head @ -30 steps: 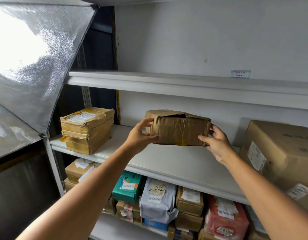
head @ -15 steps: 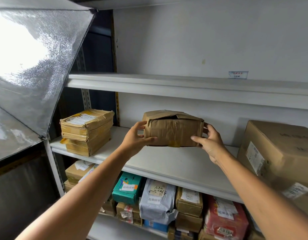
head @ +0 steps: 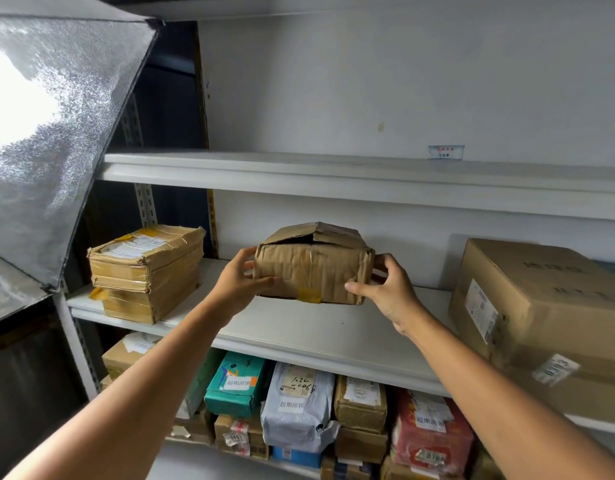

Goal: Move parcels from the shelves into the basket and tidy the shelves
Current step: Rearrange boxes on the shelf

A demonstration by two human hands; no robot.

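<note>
A crumpled brown cardboard parcel point(head: 313, 265) with yellow tape and a loose top flap sits low over the middle white shelf point(head: 299, 334), its bottom at or just above the board. My left hand point(head: 238, 282) grips its left end, thumb on the front face. My right hand point(head: 385, 292) grips its right end, fingers curled round the corner. No basket is in view.
A stack of taped brown parcels point(head: 147, 271) stands at the shelf's left end, a large carton point(head: 548, 327) at its right. The lower shelf holds several parcels, among them a teal box point(head: 237, 386) and a grey bag point(head: 295, 407). A silver reflector panel point(head: 50, 133) juts in from the left.
Both hands have carried the brown parcel slightly leftward and down toward the middle shelf board, and it now sits more level.
</note>
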